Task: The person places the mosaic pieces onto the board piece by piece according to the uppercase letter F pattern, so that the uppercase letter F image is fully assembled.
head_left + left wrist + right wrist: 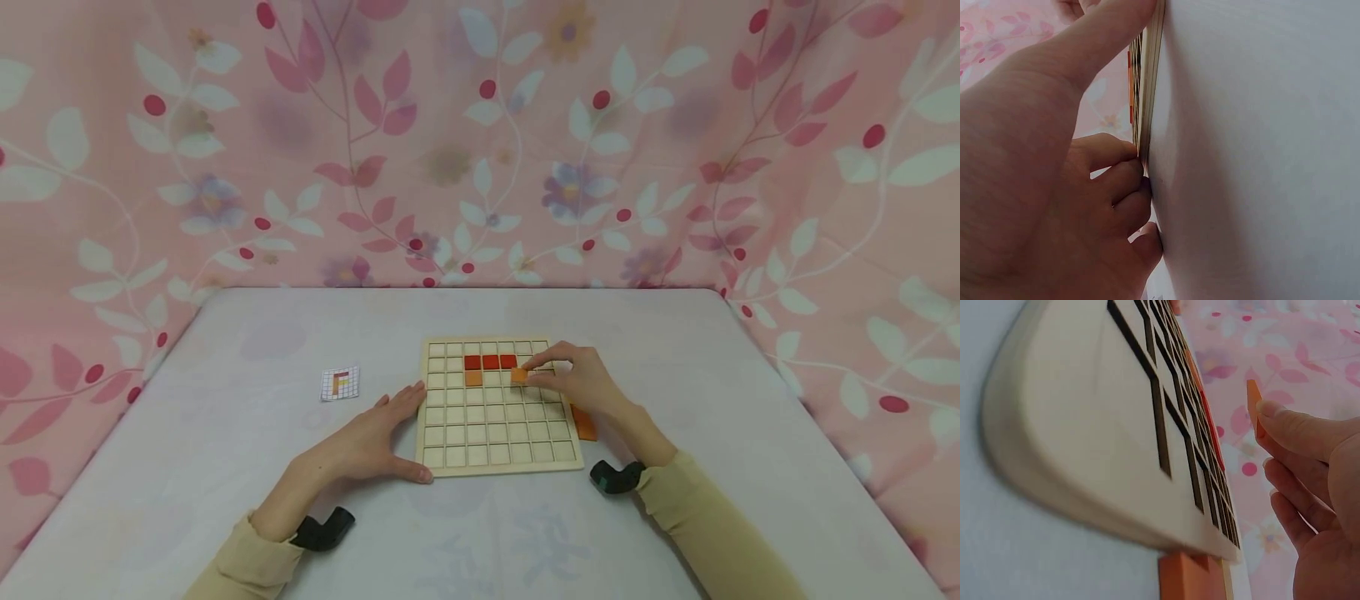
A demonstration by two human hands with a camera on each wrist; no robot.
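A pale wooden grid board (455,457) lies on the table, with a row of three red tiles (491,362) in its upper part and an orange tile (473,378) below the leftmost one. My right hand (581,383) pinches another orange square tile (1252,403) between thumb and index finger; the right wrist view shows it raised off the board. My left hand (367,442) lies along the board's left side, fingertips at the edge and thumb by the near left corner. In the left wrist view its fingers (1124,181) touch the board's side and the table.
A small paper card (340,383) with a coloured grid pattern lies left of the board. More orange pieces (584,422) lie against the board's right edge, partly hidden by the right hand. A pink floral cloth (450,167) hangs behind the white table (247,350).
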